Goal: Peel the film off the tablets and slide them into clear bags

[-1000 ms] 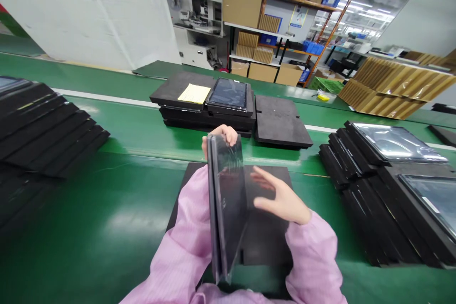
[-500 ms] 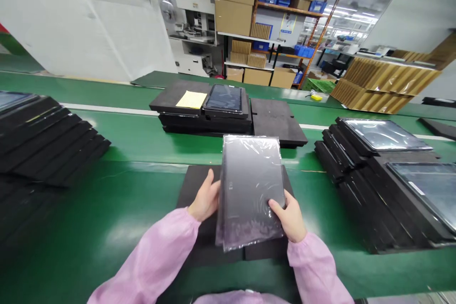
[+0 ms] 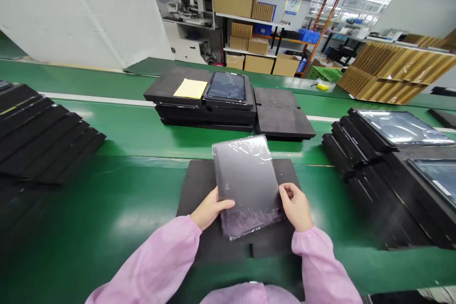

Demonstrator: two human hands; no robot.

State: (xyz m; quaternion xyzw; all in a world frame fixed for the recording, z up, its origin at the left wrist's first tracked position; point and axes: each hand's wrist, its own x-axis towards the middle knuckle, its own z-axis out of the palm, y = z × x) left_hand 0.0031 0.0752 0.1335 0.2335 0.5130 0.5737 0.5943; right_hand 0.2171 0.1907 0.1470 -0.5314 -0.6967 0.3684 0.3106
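A dark flat panel in a clear plastic sleeve (image 3: 247, 180) is tilted slightly over a black foam pad (image 3: 199, 175). At its lower left edge, my left hand (image 3: 212, 208) grips it, thumb on top and fingers underneath. My right hand (image 3: 296, 205) is closed, with thumb and forefinger pinched at the right edge of the sleeve; the exact contact is partly hidden. Small lettering shows on the panel's left side. The foam pad lies on the green work surface (image 3: 135, 199) in front of me.
Black foam trays (image 3: 206, 116) with a dark screen (image 3: 228, 86) and a yellow sheet (image 3: 190, 89) stand ahead. Beside them lies another foam pad (image 3: 281, 111). Stacked trays (image 3: 46, 137) rise at left; more trays (image 3: 388, 185) with screens stand at right.
The sleeved panel has turned anticlockwise. My left thumb has come onto its top face. My right thumb has moved from the face to the right edge. The camera view has tipped downward.
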